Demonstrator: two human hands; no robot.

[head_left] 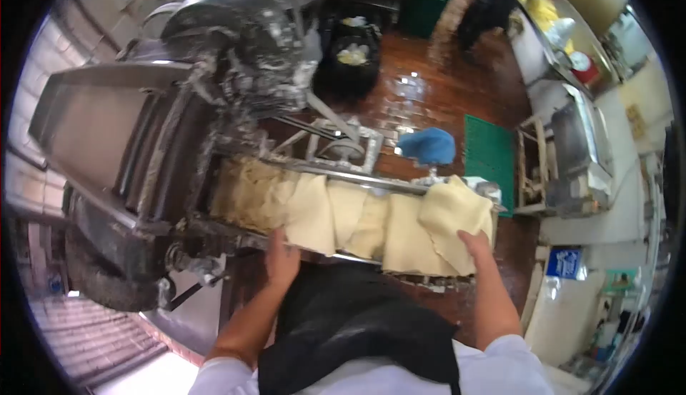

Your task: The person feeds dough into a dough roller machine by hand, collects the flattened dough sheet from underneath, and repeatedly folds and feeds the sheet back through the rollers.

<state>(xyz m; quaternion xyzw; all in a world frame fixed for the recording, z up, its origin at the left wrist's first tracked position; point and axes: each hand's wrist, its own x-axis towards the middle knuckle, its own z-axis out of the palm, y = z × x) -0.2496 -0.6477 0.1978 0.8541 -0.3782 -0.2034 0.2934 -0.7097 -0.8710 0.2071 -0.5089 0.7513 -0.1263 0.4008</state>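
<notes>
Folded sheets of pale dough (346, 213) lie in a row along a long metal tray (386, 181) in front of me. At the tray's near edge, left of centre, my left hand (283, 258) is beside a dough sheet, its fingers apart. My right hand (476, 245) touches the near edge of the raised, folded dough piece (454, 213) at the right end, thumb on top and the other fingers hidden. Looser, crumpled dough (250, 191) fills the tray's left end, next to the machine.
A large metal machine (107, 131) stands left. Beyond the tray are a blue cloth-like item (427, 145), a green mat (489, 156), a black bin (346, 73) and a green bin (425, 6). Another person (489, 2) stands by a counter at the upper right.
</notes>
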